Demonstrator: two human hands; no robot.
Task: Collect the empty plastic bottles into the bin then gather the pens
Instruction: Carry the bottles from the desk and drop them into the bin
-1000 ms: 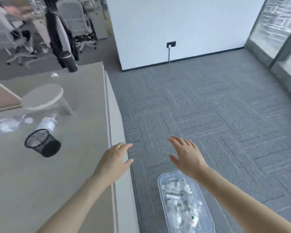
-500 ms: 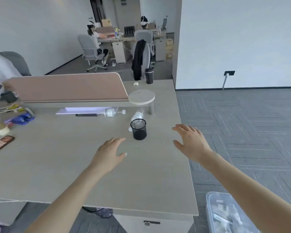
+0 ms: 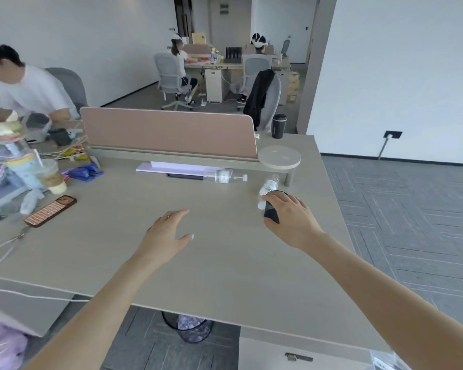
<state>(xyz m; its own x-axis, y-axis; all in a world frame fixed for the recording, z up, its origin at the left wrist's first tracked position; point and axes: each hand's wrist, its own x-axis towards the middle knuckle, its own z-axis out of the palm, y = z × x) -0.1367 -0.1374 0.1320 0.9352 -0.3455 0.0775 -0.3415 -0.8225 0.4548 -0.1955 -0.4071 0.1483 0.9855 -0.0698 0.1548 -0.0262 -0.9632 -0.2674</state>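
Two clear plastic bottles lie on the beige desk (image 3: 225,263): one (image 3: 223,176) by the pink divider, the other (image 3: 269,186) just behind a black mesh cup (image 3: 271,215). My right hand (image 3: 292,220) curls round that cup, thumb on its left and fingers over its right rim, hiding most of it. My left hand (image 3: 169,231) hovers flat over the middle of the desk, fingers spread, holding nothing. A corner of the clear plastic bin (image 3: 385,361) shows at the bottom right, on the floor. I see no pens.
A pink divider (image 3: 169,132) and a round stand (image 3: 278,157) back the desk. Cups, cables and a patterned case (image 3: 50,210) crowd the left side. A wire waste basket (image 3: 193,329) stands under the desk. A person leans in at far left. Carpet floor lies right.
My view swung from the floor and bin up to the desk. My right hand moved left onto the black mesh cup. My left hand stayed over the desk.
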